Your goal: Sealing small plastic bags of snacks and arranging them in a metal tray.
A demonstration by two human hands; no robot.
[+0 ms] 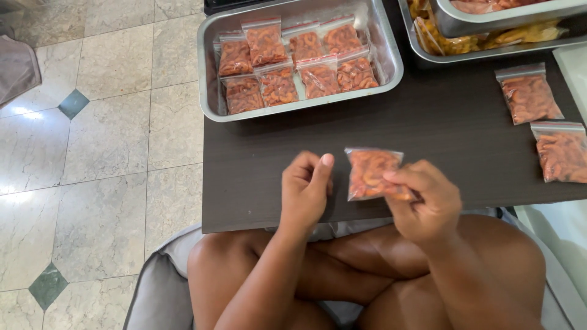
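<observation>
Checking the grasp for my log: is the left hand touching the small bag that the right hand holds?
Apart. The head view shows dark table between the left hand and the bag, pinched by the right hand.

The right hand (425,205) pinches a small clear bag (370,173) of orange-red pieces above the near edge of the dark table (428,131), while the left hand (306,189), loosely curled with thumb up, hovers just beside it, not touching. A steel tray (211,91) of similar bags sits at the far left, and two more bags (544,125) lie at the right.
</observation>
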